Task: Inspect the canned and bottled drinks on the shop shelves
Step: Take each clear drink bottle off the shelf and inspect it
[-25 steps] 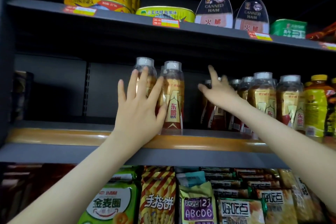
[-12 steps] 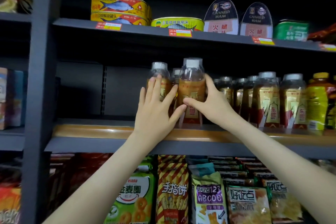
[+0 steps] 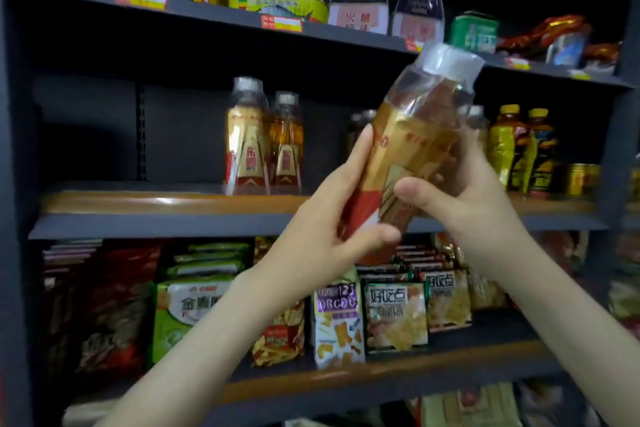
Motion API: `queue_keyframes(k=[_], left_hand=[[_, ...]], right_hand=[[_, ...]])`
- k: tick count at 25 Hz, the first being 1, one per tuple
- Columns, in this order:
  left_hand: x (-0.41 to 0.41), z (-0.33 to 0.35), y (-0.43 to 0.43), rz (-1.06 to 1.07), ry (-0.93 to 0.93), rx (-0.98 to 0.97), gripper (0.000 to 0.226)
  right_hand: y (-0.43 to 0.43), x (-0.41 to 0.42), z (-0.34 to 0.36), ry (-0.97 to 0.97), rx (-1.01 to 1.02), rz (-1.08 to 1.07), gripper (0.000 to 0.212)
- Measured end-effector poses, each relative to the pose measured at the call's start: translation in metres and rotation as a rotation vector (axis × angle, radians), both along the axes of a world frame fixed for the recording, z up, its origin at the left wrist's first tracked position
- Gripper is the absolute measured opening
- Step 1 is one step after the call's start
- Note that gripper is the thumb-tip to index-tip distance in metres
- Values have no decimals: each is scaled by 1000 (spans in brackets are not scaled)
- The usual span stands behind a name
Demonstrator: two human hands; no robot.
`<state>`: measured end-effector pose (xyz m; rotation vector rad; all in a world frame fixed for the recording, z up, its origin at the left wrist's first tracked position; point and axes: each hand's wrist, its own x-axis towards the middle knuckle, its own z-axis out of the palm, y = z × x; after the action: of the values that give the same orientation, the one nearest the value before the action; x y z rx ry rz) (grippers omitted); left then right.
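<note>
Head view: my left hand (image 3: 323, 220) and right hand (image 3: 465, 199) grip one bottle (image 3: 417, 130), tilted, likely for reading the label.

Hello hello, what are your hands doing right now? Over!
Left hand and right hand hold bottle. Tilted, off shelf. Nothing blocking.

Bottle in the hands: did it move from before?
Yes. The bottle left the middle shelf, lifted out toward the camera, now tilted between left hand and right hand.
</note>
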<state>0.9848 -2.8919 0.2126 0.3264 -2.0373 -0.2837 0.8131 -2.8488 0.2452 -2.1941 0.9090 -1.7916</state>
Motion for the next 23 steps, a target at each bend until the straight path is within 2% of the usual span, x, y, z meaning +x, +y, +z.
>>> queue_keyframes(k=[3,7,12,14,16,18,19,21,22,23], left_hand=[[-13,-67,34,46,-11,258,93],[-44,-171,80,55,-4,634,88],[-78,-262,132,186,113,972,92],[-91,-282,149,396,95,1050,100],[-103,-292,162,641,-107,998,104],[-106,-299,168,669,-209,966,90],[-101,-302,168,592,-133,1022,73],[-82,-313,165,422,150,1219,41],[-74,-322,163,329,270,1351,44],[-69,-332,162,202,337,1497,59]], right_hand=[[23,-23,-55,112,291,90,75],[35,-60,-142,-9,656,175,51],[48,-83,-244,-128,1010,233,61],[60,-78,-278,-147,1135,240,60],[72,-74,-308,-145,1224,212,70],[77,-76,-328,-233,1269,208,72],[79,-80,-334,-308,1292,233,72],[81,-88,-341,-472,1356,335,75],[83,-90,-344,-522,1378,393,74],[85,-90,-347,-534,1385,450,70]])
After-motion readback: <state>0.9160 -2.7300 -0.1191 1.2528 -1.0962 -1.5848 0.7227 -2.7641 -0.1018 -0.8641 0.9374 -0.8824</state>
